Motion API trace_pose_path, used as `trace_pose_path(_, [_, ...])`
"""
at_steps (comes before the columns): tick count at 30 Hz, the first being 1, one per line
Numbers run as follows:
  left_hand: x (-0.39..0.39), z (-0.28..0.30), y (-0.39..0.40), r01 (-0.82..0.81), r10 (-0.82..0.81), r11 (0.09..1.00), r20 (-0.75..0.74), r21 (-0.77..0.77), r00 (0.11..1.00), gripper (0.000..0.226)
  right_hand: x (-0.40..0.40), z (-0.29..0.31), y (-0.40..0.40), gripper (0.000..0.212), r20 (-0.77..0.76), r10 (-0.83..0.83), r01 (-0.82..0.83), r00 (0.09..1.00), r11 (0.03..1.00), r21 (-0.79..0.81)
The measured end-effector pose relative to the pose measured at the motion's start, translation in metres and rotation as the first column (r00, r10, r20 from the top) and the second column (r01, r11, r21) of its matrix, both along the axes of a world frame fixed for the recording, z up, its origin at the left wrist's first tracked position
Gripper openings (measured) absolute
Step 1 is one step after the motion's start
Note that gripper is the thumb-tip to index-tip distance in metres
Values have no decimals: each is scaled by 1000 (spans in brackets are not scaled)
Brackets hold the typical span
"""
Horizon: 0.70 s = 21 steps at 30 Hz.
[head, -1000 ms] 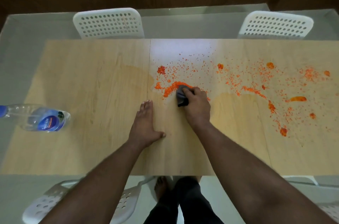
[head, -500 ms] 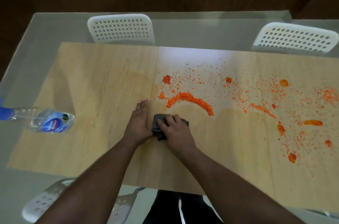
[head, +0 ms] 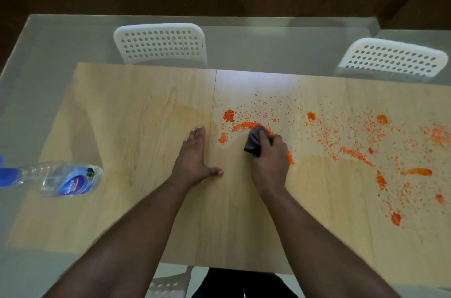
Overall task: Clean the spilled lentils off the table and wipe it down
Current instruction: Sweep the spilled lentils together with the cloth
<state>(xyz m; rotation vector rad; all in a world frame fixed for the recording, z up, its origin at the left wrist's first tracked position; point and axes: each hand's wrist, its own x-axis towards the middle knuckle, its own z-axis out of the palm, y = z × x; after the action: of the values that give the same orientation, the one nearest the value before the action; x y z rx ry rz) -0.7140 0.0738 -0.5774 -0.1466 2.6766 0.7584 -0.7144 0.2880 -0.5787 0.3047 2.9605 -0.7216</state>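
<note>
I see the orange lentils (head: 253,125) strewn over the wooden table (head: 136,112), their heaped ridge touching a dark cloth (head: 253,143) bunched in my right hand (head: 271,158), while left of that cloth my left hand (head: 194,158) lies flat, fingers straight.

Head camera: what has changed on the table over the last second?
The right hand, gripping the dark cloth, pulled back beside the left hand, then pushed out again into the ridge of lentils. The left hand stayed flat on the table; the water bottle and the scatter to the right look unchanged.
</note>
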Motion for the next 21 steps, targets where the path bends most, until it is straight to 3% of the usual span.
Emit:
trace_pose_path(3, [-9,-1,-10,2,-2,1000,4,-8,1000,152,14,8,-23,65,-18,181,-182,983,981,-74])
trace_pose_path(7, [-21,-4,-21,67,-67,998,-9,15,998,138,10,0,-60,60,-11,537,-535,843,842,71])
trace_pose_path(9, [-23,-6,-23,64,-64,997,-9,31,998,139,-2,-6,-70,64,23,571,-568,821,813,130])
trace_pose_path(11, [-23,-8,-25,39,-39,998,-6,50,999,150,-17,-6,-73,75,53,507,-509,860,850,132])
trace_pose_path(13, [-22,-8,-25,32,-31,998,-6,50,999,156,-34,-5,-70,68,53,404,-407,913,904,129])
trace_pose_path(16, [-25,-6,-25,37,-37,999,-6,38,999,156,-53,-3,-57,59,33,219,-222,975,971,94])
trace_pose_path(21, [-46,-5,-27,8,-8,999,0,52,1000,153,-62,-1,-32,63,36,-39,39,999,999,19])
